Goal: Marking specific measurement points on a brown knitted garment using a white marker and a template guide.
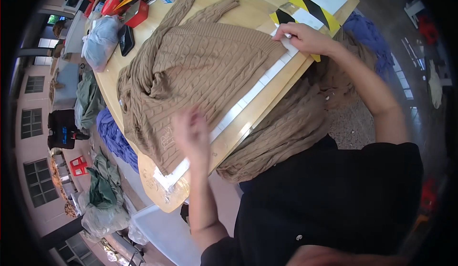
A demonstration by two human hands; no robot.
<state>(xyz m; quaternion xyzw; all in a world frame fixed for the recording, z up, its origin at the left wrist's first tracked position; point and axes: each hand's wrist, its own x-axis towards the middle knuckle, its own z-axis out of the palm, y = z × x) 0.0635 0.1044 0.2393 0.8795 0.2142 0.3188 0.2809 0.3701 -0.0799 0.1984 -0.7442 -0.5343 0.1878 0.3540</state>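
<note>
A brown cable-knit sweater (210, 60) lies spread on the tan tabletop, its sleeves stretched toward the far side and part of it bunched at left. My right hand (305, 37) is closed at the right corner of the ribbed hem, its fingertips pinching the knit. A small white piece shows between those fingers; its kind is unclear. Over the near left part of the sweater is my left hand (192, 130), smeared by motion, its fingers unreadable. Pale handwritten marks show on the knit beside it. A white marked strip (248, 99) runs along the sweater's near edge.
Yellow-and-black striped tape (312, 12) crosses the table's far right. A phone (126, 40), a stuffed plastic bag (101, 41) and a red box (137, 14) sit at far left. More brown knitwear (281, 132) hangs between the table's near edge and me. Purple fabric (117, 139) lies beyond the left edge.
</note>
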